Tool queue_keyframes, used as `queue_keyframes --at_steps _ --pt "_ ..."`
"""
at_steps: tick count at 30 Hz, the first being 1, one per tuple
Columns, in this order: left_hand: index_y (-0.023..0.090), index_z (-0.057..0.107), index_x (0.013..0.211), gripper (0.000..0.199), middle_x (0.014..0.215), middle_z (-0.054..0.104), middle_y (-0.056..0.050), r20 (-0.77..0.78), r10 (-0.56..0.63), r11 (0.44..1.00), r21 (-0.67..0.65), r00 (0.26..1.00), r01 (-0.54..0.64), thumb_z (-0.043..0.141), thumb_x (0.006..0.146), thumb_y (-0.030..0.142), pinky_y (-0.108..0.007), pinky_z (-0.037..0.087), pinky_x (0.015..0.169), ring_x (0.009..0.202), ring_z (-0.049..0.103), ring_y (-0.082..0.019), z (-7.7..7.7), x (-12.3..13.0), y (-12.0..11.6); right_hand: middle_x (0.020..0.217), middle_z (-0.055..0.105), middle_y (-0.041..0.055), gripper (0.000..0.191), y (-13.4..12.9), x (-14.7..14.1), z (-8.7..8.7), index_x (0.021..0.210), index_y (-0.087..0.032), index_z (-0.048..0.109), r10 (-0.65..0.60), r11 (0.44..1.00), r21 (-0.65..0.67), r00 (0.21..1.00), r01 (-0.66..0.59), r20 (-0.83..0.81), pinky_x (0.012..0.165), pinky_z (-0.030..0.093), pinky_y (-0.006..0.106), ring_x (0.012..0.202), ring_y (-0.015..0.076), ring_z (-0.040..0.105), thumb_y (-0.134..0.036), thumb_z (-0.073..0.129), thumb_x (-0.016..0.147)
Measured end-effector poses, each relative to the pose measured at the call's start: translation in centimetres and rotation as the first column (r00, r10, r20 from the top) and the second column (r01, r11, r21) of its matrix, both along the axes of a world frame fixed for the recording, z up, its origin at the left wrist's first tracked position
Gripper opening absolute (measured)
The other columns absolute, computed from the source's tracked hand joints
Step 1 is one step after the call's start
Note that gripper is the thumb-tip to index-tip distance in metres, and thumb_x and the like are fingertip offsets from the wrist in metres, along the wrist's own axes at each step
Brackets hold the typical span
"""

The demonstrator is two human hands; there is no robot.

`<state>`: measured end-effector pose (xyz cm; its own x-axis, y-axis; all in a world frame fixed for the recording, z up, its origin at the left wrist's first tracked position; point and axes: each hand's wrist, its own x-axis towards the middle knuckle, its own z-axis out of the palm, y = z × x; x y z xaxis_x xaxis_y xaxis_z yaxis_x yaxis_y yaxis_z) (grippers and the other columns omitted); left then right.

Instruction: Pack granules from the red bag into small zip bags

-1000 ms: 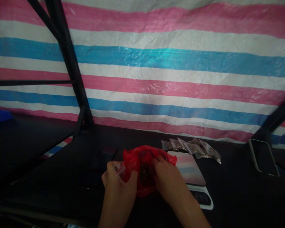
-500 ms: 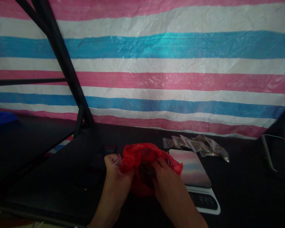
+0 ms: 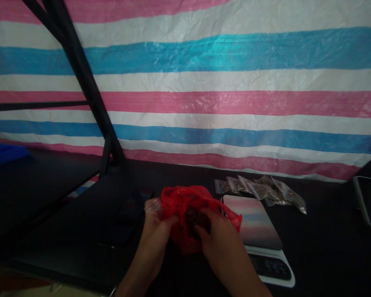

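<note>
Striped sheeting (image 3: 204,101) behind black tabletop (image 3: 327,255); dark post (image 3: 79,74) left; dim light.

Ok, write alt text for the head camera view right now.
A person's left hand holds clear plastic and an open red bag; the right hand reaches into it. To the right, on a black table, are a scale and several small clear bags with brown contents; a striped sheet hangs behind.
</note>
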<state>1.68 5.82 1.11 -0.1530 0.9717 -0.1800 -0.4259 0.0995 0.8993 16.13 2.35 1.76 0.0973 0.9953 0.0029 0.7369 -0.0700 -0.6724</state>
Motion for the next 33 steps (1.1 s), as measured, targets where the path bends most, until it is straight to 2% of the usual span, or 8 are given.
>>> queue_keyframes --at_steps 4,10,17,21,24,26,29,33 --pt "0.025 0.054 0.112 0.064 0.097 0.074 0.004 -0.075 -0.048 0.999 0.01 0.996 0.048 0.08 0.056 0.007 -0.031 0.058 0.079 0.086 0.075 -0.021 -0.6 -0.3 0.2 0.126 0.077 0.0128 0.036 0.2 -0.4 0.6 0.129 -0.017 0.072 0.005 0.999 -0.036 0.997 -0.002 0.071 0.101 0.055 0.045 0.118 0.0333 0.072 -0.012 0.062 0.095" --pt "0.026 0.054 0.111 0.062 0.097 0.072 0.005 -0.056 -0.097 0.995 0.023 0.994 0.099 0.078 0.056 0.01 -0.03 0.057 0.079 0.089 0.075 -0.021 -0.2 -0.4 0.2 0.138 0.071 0.0157 0.037 0.2 -0.8 1.2 0.132 -0.017 0.069 0.001 0.997 -0.076 0.98 0.014 0.201 0.099 0.056 0.048 0.119 0.0356 0.072 -0.012 0.057 0.097" --pt "0.025 0.055 0.107 0.055 0.093 0.072 0.005 -0.01 -0.082 0.995 0.057 0.997 0.083 0.074 0.058 0.008 -0.03 0.057 0.082 0.091 0.075 -0.02 -0.3 -0.8 0.5 0.132 0.075 0.0133 0.041 0.6 -0.6 0.2 0.134 -0.018 0.07 -0.023 0.999 0.027 0.999 0.022 0.04 0.103 0.054 0.041 0.122 0.0307 0.072 -0.012 0.06 0.095" --pt "0.023 0.06 0.108 0.056 0.096 0.075 0.004 -0.01 -0.127 0.99 0.066 0.992 0.127 0.071 0.056 0.007 -0.031 0.056 0.081 0.092 0.076 -0.022 -0.1 -1.0 0.4 0.132 0.076 0.0118 0.042 0.7 -0.5 -0.2 0.132 -0.018 0.071 -0.001 0.996 0.084 1.0 0.002 -0.015 0.106 0.052 0.04 0.122 0.0293 0.071 -0.007 0.058 0.093" --pt "0.023 0.062 0.11 0.054 0.099 0.077 0.001 0.023 -0.147 0.987 0.068 0.989 0.145 0.077 0.059 0.012 -0.033 0.057 0.083 0.094 0.076 -0.024 0.3 -0.9 0.3 0.133 0.076 0.011 0.043 0.7 -0.4 -0.2 0.132 -0.019 0.071 0.011 0.993 0.116 0.999 -0.006 -0.046 0.109 0.05 0.041 0.123 0.0286 0.071 -0.007 0.057 0.093" --pt "0.023 0.061 0.112 0.054 0.099 0.077 0.001 0.016 -0.11 0.993 0.055 0.994 0.109 0.083 0.063 0.019 -0.035 0.058 0.082 0.093 0.076 -0.025 0.6 -0.7 0.2 0.135 0.075 0.012 0.043 0.7 -0.3 -0.2 0.135 -0.017 0.07 -0.004 0.993 0.113 0.998 0.011 -0.059 0.11 0.049 0.041 0.125 0.0288 0.07 -0.009 0.057 0.094" --pt "0.024 0.058 0.107 0.056 0.09 0.072 0.005 -0.074 0.028 0.995 0.098 0.997 -0.02 0.091 0.062 0.027 -0.031 0.057 0.074 0.081 0.073 -0.02 1.0 -0.8 0.2 0.136 0.075 0.012 0.042 0.7 -0.2 -0.3 0.136 -0.016 0.069 -0.006 0.992 0.124 0.996 0.018 -0.091 0.112 0.049 0.04 0.126 0.0277 0.07 -0.011 0.056 0.096" --pt "0.025 0.055 0.102 0.049 0.086 0.061 0.007 -0.063 0.213 0.964 0.178 0.975 -0.199 0.087 0.065 0.035 -0.026 0.051 0.064 0.072 0.064 -0.015 1.2 -1.8 0.6 0.136 0.075 0.0123 0.041 0.8 -0.1 -0.2 0.136 -0.015 0.069 -0.002 0.994 0.112 0.997 0.01 -0.077 0.111 0.05 0.041 0.127 0.0285 0.07 -0.014 0.056 0.098"
